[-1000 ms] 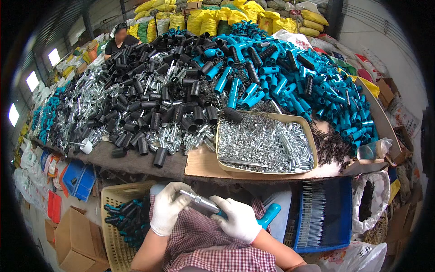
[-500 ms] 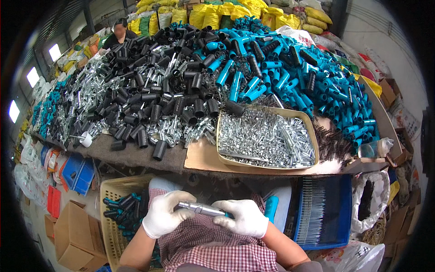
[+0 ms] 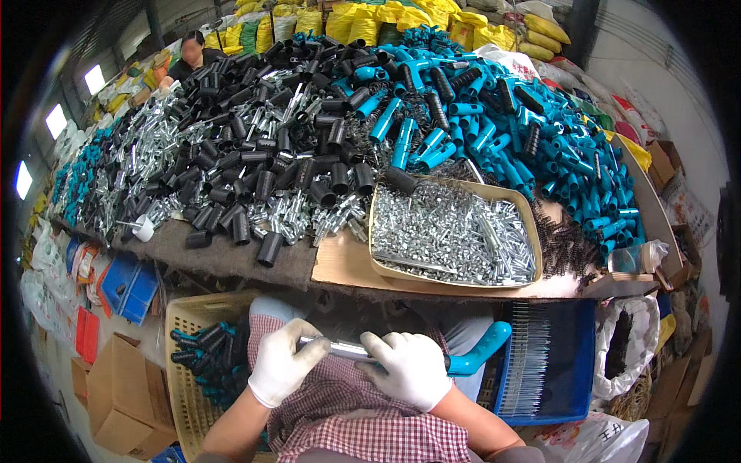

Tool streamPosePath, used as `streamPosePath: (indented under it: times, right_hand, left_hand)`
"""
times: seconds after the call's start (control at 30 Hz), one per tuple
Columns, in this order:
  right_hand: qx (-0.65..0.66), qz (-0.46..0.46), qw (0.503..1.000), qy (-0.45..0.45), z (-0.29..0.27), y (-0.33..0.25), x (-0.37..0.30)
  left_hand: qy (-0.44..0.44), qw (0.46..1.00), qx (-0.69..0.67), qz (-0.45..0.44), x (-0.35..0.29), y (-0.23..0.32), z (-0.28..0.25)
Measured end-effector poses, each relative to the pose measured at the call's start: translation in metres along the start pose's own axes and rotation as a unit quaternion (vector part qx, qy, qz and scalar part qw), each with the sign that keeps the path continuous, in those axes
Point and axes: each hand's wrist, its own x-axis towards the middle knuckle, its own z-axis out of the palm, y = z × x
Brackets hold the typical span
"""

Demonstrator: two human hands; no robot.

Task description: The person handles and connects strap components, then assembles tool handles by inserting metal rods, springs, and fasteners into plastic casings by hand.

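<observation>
The left hand (image 3: pixel 285 364), gloved in white, pinches the left end of a silver tube (image 3: pixel 349 351) between thumb and fingers, at the lower middle of the frame. The right hand (image 3: pixel 411 370), also gloved, curls around the tube's other end; a teal handle (image 3: pixel 485 352) sticks out past it to the right. The join is hidden by the glove. Both lie above a checked apron (image 3: pixel 378 441).

At lower left, a yellow crate (image 3: pixel 184 372) holds teal-and-black parts (image 3: pixel 202 347); at lower right, a blue bin (image 3: pixel 570 378) holds thin rods (image 3: pixel 526 366).

In the centre right, a cream tray (image 3: pixel 461 288) of small metal pieces (image 3: pixel 440 228) sits on the table (image 3: pixel 340 266), with dark springs (image 3: pixel 567 243) just beside it. Black sleeves (image 3: pixel 269 249) fill the middle left, teal housings (image 3: pixel 494 147) the upper right. A person (image 3: pixel 193 58) is at upper left, and yellow sacks (image 3: pixel 363 27) line the top.
</observation>
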Motion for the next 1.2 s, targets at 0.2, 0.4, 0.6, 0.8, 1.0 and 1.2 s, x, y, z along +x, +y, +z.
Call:
streamPosePath:
  times: [0.2, 0.4, 0.6, 0.8, 1.0, 1.2]
  right_hand:
    - [0.018, 0.000, 1.000, 0.003, -0.001, -0.002, 0.000]
    - [0.163, -0.005, 0.985, -0.048, -0.008, 0.006, 0.001]
    - [0.245, -0.042, 0.963, -0.106, -0.008, 0.018, 0.001]
    - [0.119, -0.018, 0.989, -0.084, -0.009, 0.001, 0.010]
    - [-0.046, -0.028, 0.998, -0.019, 0.004, -0.002, 0.011]
    - [0.144, 0.035, 0.981, -0.127, -0.011, 0.009, 0.011]
  left_hand:
    - [-0.014, 0.999, -0.006, -0.035, -0.002, 0.000, -0.003]
    - [-0.054, 0.960, -0.008, 0.275, 0.001, -0.011, -0.012]
    - [-0.112, 0.915, 0.093, 0.376, 0.003, 0.010, -0.027]
    - [-0.015, 0.999, 0.002, 0.046, -0.008, 0.001, -0.004]
    - [-0.020, 0.956, -0.259, -0.138, 0.003, -0.021, 0.011]
    - [-0.063, 0.994, -0.005, 0.084, 0.001, -0.009, -0.008]
